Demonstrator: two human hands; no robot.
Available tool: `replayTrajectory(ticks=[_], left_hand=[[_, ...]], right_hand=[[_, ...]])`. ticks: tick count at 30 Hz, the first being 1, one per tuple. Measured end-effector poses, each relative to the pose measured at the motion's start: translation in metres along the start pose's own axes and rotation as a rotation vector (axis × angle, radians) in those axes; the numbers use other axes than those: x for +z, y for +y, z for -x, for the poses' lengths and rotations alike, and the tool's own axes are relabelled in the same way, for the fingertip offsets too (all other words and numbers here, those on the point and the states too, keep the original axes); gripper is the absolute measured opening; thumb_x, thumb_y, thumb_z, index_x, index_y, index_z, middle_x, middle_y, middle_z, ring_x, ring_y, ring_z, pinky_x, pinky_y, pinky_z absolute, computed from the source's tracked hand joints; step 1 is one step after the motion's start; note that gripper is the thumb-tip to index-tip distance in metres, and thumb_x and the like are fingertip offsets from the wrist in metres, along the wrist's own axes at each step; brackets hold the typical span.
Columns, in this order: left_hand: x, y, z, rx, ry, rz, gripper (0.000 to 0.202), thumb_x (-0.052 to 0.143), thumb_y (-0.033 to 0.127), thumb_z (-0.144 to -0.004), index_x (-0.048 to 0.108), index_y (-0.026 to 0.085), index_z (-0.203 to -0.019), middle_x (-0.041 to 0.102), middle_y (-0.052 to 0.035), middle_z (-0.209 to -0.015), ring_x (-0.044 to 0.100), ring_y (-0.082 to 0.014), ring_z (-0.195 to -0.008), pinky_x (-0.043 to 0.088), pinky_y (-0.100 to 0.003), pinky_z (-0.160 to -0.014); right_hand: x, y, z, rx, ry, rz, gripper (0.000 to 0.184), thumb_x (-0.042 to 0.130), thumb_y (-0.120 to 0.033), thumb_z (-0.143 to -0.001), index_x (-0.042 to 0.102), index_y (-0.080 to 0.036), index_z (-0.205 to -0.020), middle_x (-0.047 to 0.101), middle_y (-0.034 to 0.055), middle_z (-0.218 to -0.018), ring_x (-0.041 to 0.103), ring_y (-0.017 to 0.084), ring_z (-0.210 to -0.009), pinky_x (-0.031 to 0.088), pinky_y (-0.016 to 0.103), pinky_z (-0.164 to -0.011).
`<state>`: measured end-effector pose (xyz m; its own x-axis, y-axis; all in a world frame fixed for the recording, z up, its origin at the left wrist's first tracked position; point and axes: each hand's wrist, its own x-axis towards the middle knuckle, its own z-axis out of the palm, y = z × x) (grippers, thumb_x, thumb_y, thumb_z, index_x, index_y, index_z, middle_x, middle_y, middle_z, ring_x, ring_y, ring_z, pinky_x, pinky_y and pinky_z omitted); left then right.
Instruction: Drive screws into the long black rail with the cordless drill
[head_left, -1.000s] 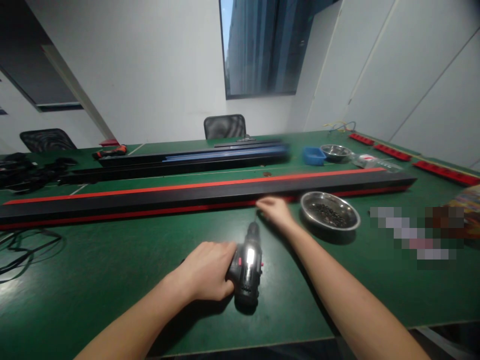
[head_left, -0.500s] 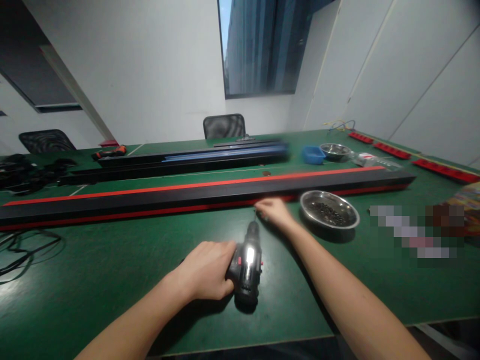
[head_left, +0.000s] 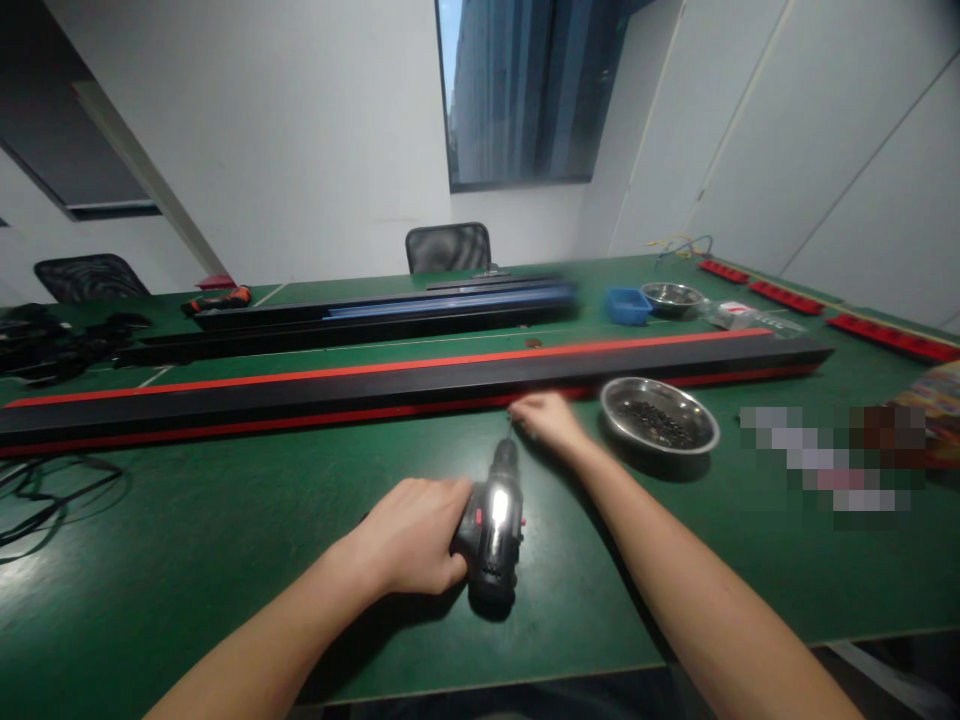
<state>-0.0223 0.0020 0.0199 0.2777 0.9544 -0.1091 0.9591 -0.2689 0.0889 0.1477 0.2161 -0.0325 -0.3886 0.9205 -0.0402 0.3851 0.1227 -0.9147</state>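
Observation:
My left hand (head_left: 412,535) is wrapped round the grip of a black cordless drill (head_left: 493,520) whose bit points away from me at a long black bar with red edges (head_left: 300,395) lying across the green table (head_left: 187,540). At the tip of the bit, against the bar's near edge, my right hand (head_left: 547,418) has its fingers pinched together; what they hold is too small to name. A round steel dish of small dark screws (head_left: 658,413) sits just right of that hand.
Behind the bar lie more long black rails (head_left: 360,320), a blue tray (head_left: 627,305), a second steel dish (head_left: 671,297) and red strips (head_left: 885,338). Black cables (head_left: 45,490) trail at the left edge. Mesh chairs (head_left: 448,246) stand at the far side.
Hardly anything moves: both hands and the drill stay in place, and the view shifts slightly.

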Motion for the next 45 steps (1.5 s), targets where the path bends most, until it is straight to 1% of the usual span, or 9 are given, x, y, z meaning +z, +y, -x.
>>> replayTrajectory(ticks=[9,14,18,22,27,31,35,39,45], left_hand=[[0.0002,0.0000,0.0000,-0.005,-0.009,0.004,0.026,0.058,0.037,-0.073,0.047,0.025,-0.094,0.069,-0.0055,-0.093,0.067,-0.0312,-0.080,0.044,-0.039,-0.065],[-0.0016,0.0016,-0.0001,-0.009,-0.028,0.001,0.025,0.057,0.037,-0.074,0.047,0.025,-0.094,0.069,-0.0055,-0.093,0.068,-0.0312,-0.080,0.046,-0.039,-0.065],[-0.0037,0.0026,-0.0002,-0.017,-0.050,-0.012,0.025,0.057,0.038,-0.075,0.048,0.025,-0.095,0.069,-0.0064,-0.095,0.068,-0.0318,-0.081,0.048,-0.040,-0.066],[-0.0055,0.0035,0.0000,-0.025,-0.056,-0.015,0.025,0.058,0.038,-0.076,0.050,0.025,-0.096,0.069,-0.0074,-0.095,0.068,-0.0322,-0.083,0.050,-0.040,-0.069],[-0.0074,0.0051,-0.0004,-0.041,-0.079,-0.021,0.026,0.060,0.037,-0.076,0.051,0.024,-0.097,0.070,-0.0086,-0.097,0.069,-0.0329,-0.084,0.052,-0.041,-0.071],[-0.0073,0.0052,-0.0005,-0.044,-0.082,-0.007,0.027,0.060,0.036,-0.076,0.051,0.024,-0.098,0.070,-0.0086,-0.098,0.070,-0.0335,-0.086,0.053,-0.042,-0.073],[-0.0058,0.0045,-0.0002,-0.044,-0.082,0.001,0.026,0.060,0.037,-0.076,0.051,0.024,-0.098,0.070,-0.0086,-0.098,0.070,-0.0338,-0.087,0.052,-0.042,-0.074],[-0.0041,0.0036,-0.0001,-0.041,-0.075,0.000,0.026,0.059,0.036,-0.076,0.050,0.025,-0.097,0.070,-0.0084,-0.096,0.069,-0.0328,-0.086,0.051,-0.040,-0.072],[-0.0029,0.0031,-0.0002,-0.032,-0.067,0.000,0.026,0.058,0.037,-0.077,0.050,0.025,-0.099,0.070,-0.0080,-0.097,0.069,-0.0325,-0.086,0.049,-0.040,-0.070]], right_hand=[[0.0004,0.0028,-0.0017,-0.021,-0.026,0.018,0.022,0.062,-0.023,-0.090,0.079,-0.009,-0.089,0.076,0.0091,-0.080,0.056,0.011,-0.053,0.041,0.020,-0.049],[0.0001,0.0023,-0.0014,-0.014,-0.017,0.007,0.022,0.062,-0.023,-0.089,0.079,-0.010,-0.086,0.076,0.0091,-0.080,0.054,0.010,-0.051,0.040,0.020,-0.049],[-0.0001,0.0004,-0.0002,-0.005,-0.017,0.005,0.021,0.062,-0.023,-0.090,0.079,-0.010,-0.088,0.076,0.0093,-0.081,0.055,0.010,-0.052,0.041,0.020,-0.049],[-0.0007,-0.0019,0.0005,0.003,-0.020,-0.009,0.022,0.061,-0.022,-0.092,0.078,-0.009,-0.087,0.075,0.0094,-0.080,0.055,0.010,-0.052,0.041,0.020,-0.050],[-0.0018,-0.0035,0.0016,0.025,0.023,-0.047,0.022,0.061,-0.023,-0.093,0.076,-0.010,-0.082,0.074,0.0085,-0.076,0.055,0.010,-0.052,0.041,0.020,-0.051],[-0.0023,-0.0049,0.0040,0.025,0.031,-0.033,0.019,0.065,-0.023,-0.092,0.076,-0.009,-0.086,0.073,0.0080,-0.075,0.057,0.010,-0.053,0.042,0.020,-0.052],[-0.0020,-0.0054,0.0050,0.018,0.033,-0.002,0.016,0.068,-0.022,-0.091,0.077,-0.009,-0.091,0.075,0.0090,-0.079,0.058,0.011,-0.056,0.044,0.021,-0.054],[-0.0018,-0.0056,0.0055,0.015,0.029,0.019,0.020,0.065,-0.023,-0.093,0.077,-0.008,-0.094,0.076,0.0101,-0.084,0.060,0.011,-0.058,0.045,0.021,-0.056],[-0.0014,-0.0070,0.0068,0.007,0.012,0.052,0.023,0.061,-0.025,-0.094,0.077,-0.009,-0.091,0.076,0.0102,-0.085,0.060,0.011,-0.059,0.044,0.021,-0.057]])
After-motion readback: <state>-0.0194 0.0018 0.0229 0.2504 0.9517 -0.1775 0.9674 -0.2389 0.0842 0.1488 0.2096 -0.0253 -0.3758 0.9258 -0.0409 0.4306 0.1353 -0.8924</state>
